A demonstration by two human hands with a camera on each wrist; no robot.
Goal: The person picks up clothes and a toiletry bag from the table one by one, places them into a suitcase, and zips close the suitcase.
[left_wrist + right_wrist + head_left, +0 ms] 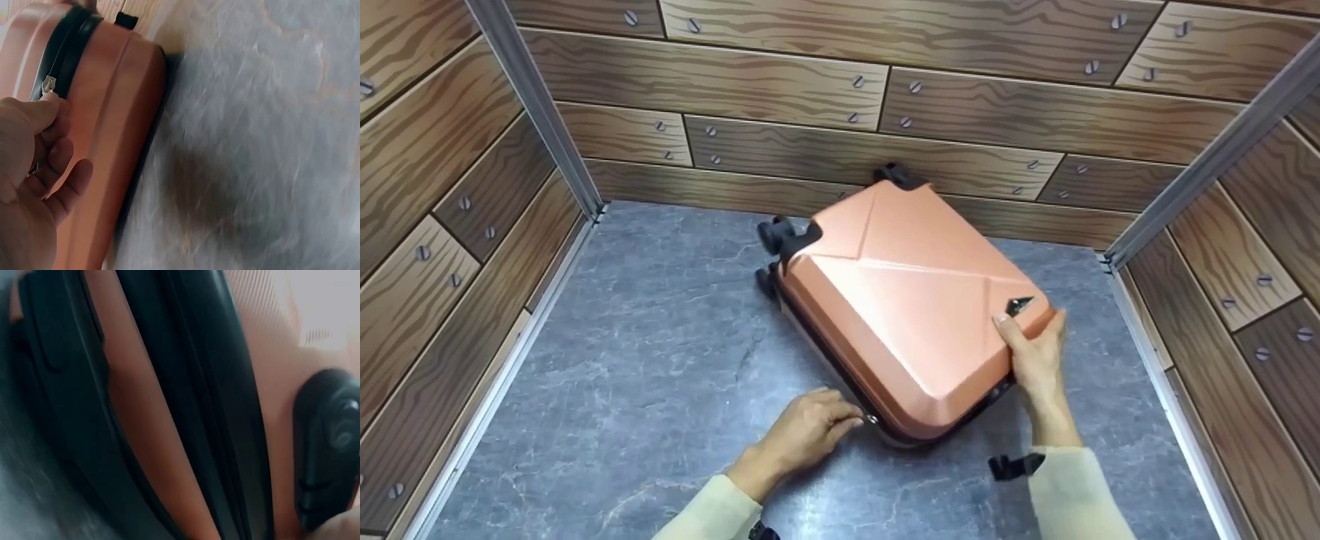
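Note:
A rose-gold hard-shell suitcase lies on its broad side on the floor, its black wheels toward the back wall. At its near corner my left hand pinches the metal zipper pull between thumb and finger. The black zipper band runs along the side of the case. My right hand grips the end opposite the wheels, thumb on the upper face near a small dark badge. In the right wrist view a black lock shows beside the zipper band, with a fingertip at its lower end.
Wood-plank-patterned walls enclose the grey marbled floor at the back and both sides. Metal strips edge the floor, and metal posts stand at the back corners.

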